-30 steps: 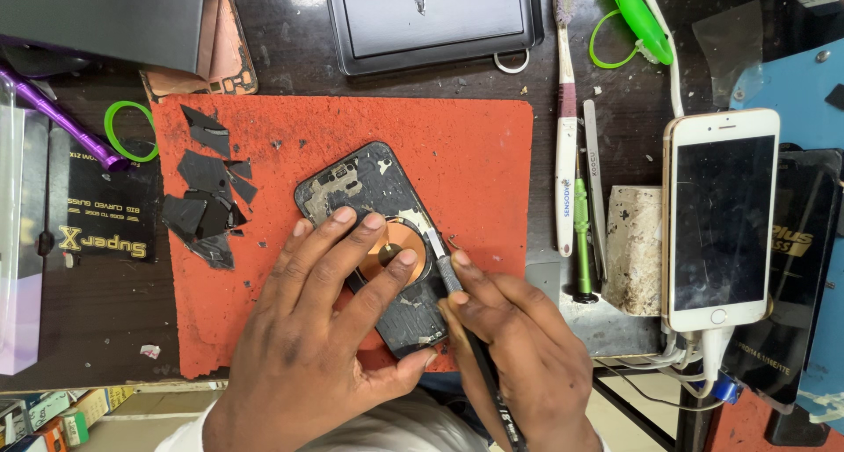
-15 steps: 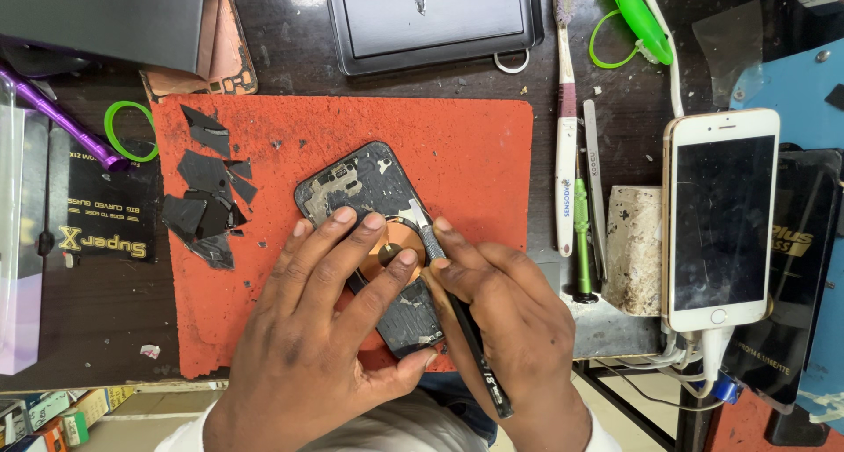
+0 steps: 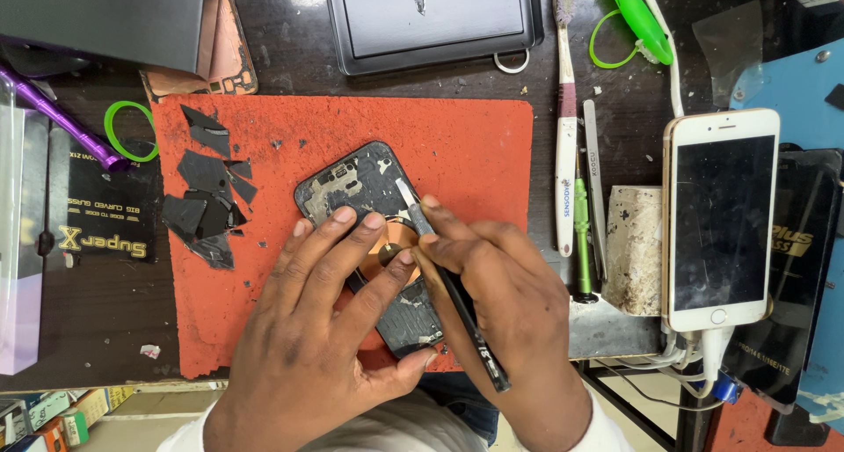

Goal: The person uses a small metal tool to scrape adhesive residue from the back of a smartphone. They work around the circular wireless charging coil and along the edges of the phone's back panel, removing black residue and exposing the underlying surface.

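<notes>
Orange-red and scuffed, the rubber work mat on the dark bench carries a stripped black phone back housing at its middle, with black glass shards lying to its left. The left hand presses spread fingers flat on the housing. The right hand has its grip clamped on a slim black metal-tipped pry tool, tip touching the housing.
</notes>
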